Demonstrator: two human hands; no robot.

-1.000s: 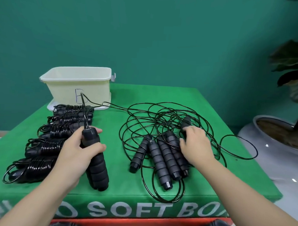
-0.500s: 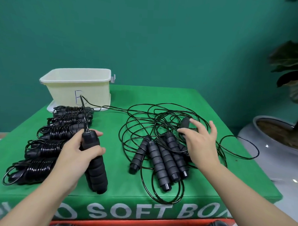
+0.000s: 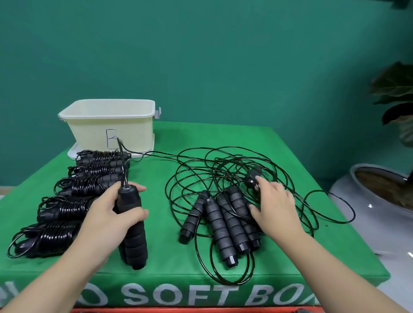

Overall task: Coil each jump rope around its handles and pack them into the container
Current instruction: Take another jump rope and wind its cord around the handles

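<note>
Loose jump ropes (image 3: 224, 218) tangled mid green mat (image 3: 164, 267); left hand (image 3: 109, 218) wrapped tight round one handle (image 3: 131, 221); right hand (image 3: 275, 208) pinching another handle (image 3: 253, 178); coiled ropes (image 3: 65, 205) left, near cream container (image 3: 113, 120).

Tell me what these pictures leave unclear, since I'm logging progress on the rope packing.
- Container inside: head view sees only its front wall and rim, contents hidden.
- Which loose handles pair up: tangled cord hides it.
- Right hand grip on the far handle: fingers cover it.
- Printed lettering: cut off by arms and edge.
</note>
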